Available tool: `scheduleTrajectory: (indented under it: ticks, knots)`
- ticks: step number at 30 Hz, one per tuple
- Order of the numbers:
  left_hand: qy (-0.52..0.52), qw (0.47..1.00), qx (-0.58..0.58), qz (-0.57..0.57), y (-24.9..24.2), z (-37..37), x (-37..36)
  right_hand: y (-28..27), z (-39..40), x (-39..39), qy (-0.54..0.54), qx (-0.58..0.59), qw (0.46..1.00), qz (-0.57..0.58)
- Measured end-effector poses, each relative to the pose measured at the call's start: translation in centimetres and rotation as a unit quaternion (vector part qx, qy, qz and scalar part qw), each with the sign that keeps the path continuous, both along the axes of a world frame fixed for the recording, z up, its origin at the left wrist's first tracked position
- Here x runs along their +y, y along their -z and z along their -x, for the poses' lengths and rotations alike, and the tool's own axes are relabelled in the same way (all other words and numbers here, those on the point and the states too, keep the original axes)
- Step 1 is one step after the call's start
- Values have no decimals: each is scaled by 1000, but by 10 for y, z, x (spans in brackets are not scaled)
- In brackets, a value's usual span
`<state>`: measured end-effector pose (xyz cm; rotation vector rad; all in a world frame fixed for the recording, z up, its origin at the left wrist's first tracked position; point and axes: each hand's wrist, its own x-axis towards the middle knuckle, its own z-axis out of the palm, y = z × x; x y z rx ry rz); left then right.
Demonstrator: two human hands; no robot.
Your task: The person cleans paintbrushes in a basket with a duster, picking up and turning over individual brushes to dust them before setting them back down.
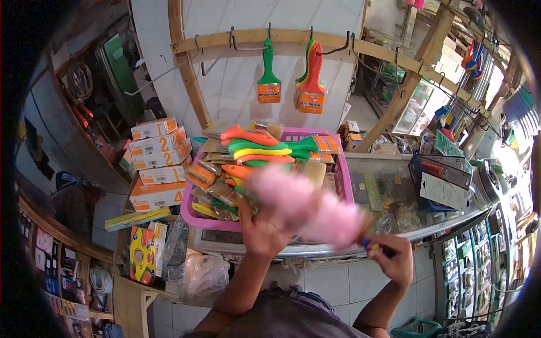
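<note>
one pink duster (pixel 307 205), two hands

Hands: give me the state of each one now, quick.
Left hand: raised at the pink basket, touching the blurred pink duster; grip cannot be told.
Right hand: closed on the duster's handle.

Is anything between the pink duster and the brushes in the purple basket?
Nothing visible does. The pink duster, held by the right hand, lies blurred right over the brushes in the purple basket; the left hand sits at the basket's near edge.
</note>
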<state>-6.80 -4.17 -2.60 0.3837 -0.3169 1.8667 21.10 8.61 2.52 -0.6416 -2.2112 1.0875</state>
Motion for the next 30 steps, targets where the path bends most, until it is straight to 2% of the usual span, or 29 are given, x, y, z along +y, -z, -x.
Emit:
scheduleTrajectory:
  ticks: [2, 3, 6, 7, 8, 9, 11, 13, 14, 15, 16, 17, 18, 19, 20, 21, 22, 23, 24, 25, 26, 27, 29, 30]
  knots:
    - [-77, 982, 159, 72, -29, -6, 3, -5, -11, 2, -148, -72, 986, 38]
    - [-55, 990, 105, 71, -27, -4, 3, -8, -7, -1, -193, -42, 980, 37]
    - [-43, 991, 118, 54, -29, -4, 2, -4, -14, 0, -80, -45, 995, 39]
    - [17, 995, -76, -66, 7, -2, 3, 1, -6, -3, 92, 6, 995, 45]
    - [-38, 998, 42, 31, -1, 0, 3, 2, -8, -1, 48, -5, 998, 38]
    - [-211, 918, 328, 75, 5, 7, 5, 3, -12, 3, 5, -15, 999, 30]
    - [-55, 991, 103, 59, -33, -10, 3, 7, -17, 6, -102, -5, 994, 24]
    - [-61, 987, 135, 61, -23, -4, 4, 5, -16, 4, -85, 6, 995, 48]
    - [-51, 993, 106, 34, -14, -3, 5, 5, -17, 3, -76, 11, 995, 60]
    - [-39, 996, 77, 6, -13, -2, 6, 13, -10, 3, 21, 41, 997, 68]
    - [-17, 999, 4, -49, -14, -2, 8, 14, -11, 2, 48, 41, 996, 65]
    - [-96, 981, 131, 107, -17, -7, 5, 14, -9, -1, 75, 41, 994, 61]
    - [-126, 965, 190, 129, -13, -7, 4, 10, -7, -3, 101, 43, 992, 56]
    - [-155, 945, 248, 149, -6, -5, 3, 7, -14, -2, 17, 5, 999, 29]
    - [-185, 919, 305, 167, -3, -3, 4, 4, -15, -1, -47, 23, 998, 31]
    - [-162, 960, 168, 157, -7, -6, 9, 2, -16, -1, -111, 40, 992, 35]
    - [-156, 967, 128, 158, -8, -6, 8, 2, -18, -1, -173, 55, 983, 40]
    - [-120, 980, 113, 109, -6, -2, 9, 8, -17, -2, -161, 105, 979, 70]
    - [-84, 990, 97, 59, 0, 3, 10, 10, -17, -5, -96, 112, 984, 100]
    - [-146, 969, 108, 166, 13, 0, 9, 13, -16, -10, -29, 118, 984, 130]
    - [-153, 968, 109, 166, 19, 0, 11, 12, -15, -14, 38, 125, 979, 158]
    - [-160, 967, 111, 166, 21, 0, 12, 11, -18, -12, 9, 58, 992, 115]
    - [-62, 992, 95, -50, 18, 12, 23, 9, -15, -9, -114, 29, 990, 72]
    - [-158, 980, 102, 66, 9, 1, 22, 8, -12, -9, -175, 14, 983, 51]
